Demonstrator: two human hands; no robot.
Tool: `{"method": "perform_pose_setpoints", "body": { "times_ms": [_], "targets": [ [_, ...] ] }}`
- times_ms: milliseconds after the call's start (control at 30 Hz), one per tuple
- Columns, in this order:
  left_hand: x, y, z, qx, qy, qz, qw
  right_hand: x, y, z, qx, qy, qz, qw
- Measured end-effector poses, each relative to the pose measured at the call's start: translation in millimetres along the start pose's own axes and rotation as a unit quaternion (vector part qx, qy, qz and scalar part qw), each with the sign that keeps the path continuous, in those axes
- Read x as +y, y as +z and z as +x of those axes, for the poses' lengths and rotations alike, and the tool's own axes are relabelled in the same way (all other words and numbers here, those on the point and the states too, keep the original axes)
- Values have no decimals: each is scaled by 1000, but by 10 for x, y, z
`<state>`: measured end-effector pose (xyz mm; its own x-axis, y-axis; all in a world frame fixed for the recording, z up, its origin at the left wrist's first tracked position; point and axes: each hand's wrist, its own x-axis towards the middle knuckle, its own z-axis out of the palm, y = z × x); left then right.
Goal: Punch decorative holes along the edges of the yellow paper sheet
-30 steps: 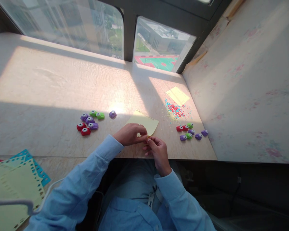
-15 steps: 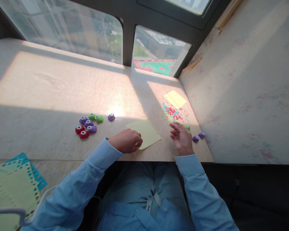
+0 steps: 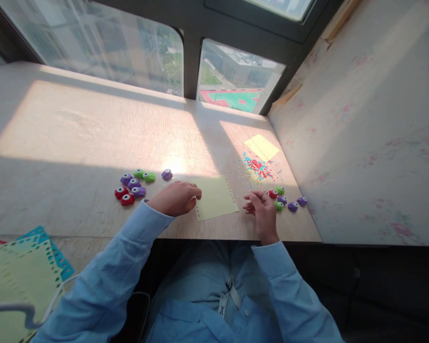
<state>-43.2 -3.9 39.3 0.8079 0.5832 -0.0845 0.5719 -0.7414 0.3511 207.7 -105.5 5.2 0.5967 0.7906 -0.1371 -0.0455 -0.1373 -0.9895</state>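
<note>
while the left hand (image 3: 175, 198) rests curled on the counter with its fingertips at the left edge of the yellow sheet (image 3: 216, 196), the paper lies flat between both hands, pinned but not gripped. the right hand (image 3: 260, 209) lies just right of the sheet, apart from it, fingers loosely bent and spread with nothing between them, the fingertips close to a red punch (image 3: 272, 194) at the edge of the right cluster of punches (image 3: 286, 199). the sheet is thin matte paper, roughly square, with small holes nibbled along its top and left edges. the punches are small rounded plastic pieces in red, green and purple, each with a round button on top; a second cluster (image 3: 134, 183) lies left of the left hand. beyond lie paper confetti (image 3: 258, 167) and a smaller yellow square (image 3: 261, 146). the counter (image 3: 75, 133) is pale, smooth stone, half sunlit, under a window (image 3: 236, 78), beside a blotched wall (image 3: 361, 119). perforated coloured sheets (image 3: 17, 267) lie lower left.
</note>
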Motion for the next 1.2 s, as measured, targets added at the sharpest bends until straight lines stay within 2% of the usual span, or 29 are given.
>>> {"method": "perform_pose_setpoints", "body": {
  "times_ms": [67, 167, 233, 300, 533, 633, 733, 900, 1033, 1200],
  "targets": [
    [-37, -44, -31, -12, -33, 21, 999, 77, 33, -74, -59, -109, -120, 985],
    [-89, -132, -116, -20, -93, 48, 994, 219, 49, -137, -161, -269, -250, 916],
    [-118, -197, -203, -10, -139, 58, 989, 312, 36, -149, -201, -328, -287, 877],
    [-142, -257, -314, 3, -187, 60, 980, 389, 14, -148, -207, -357, -303, 859],
    [-253, -394, -738, 58, -336, 64, 938, 497, -44, -127, -201, -388, -296, 850],
    [-336, -445, -881, 68, -373, 59, 923, 513, -60, -126, -194, -391, -288, 852],
    [-438, -481, -1022, 66, -375, 66, 923, 523, -79, -127, -186, -388, -280, 858],
    [-593, -429, -1179, 25, -344, 57, 937, 521, -99, -122, -174, -386, -267, 866],
    [-623, -336, -1116, 7, -323, 32, 946, 511, -98, -119, -171, -384, -269, 867],
    [-598, -296, -990, -16, -344, 34, 938, 517, -100, -117, -170, -381, -275, 866]
  ]
}}
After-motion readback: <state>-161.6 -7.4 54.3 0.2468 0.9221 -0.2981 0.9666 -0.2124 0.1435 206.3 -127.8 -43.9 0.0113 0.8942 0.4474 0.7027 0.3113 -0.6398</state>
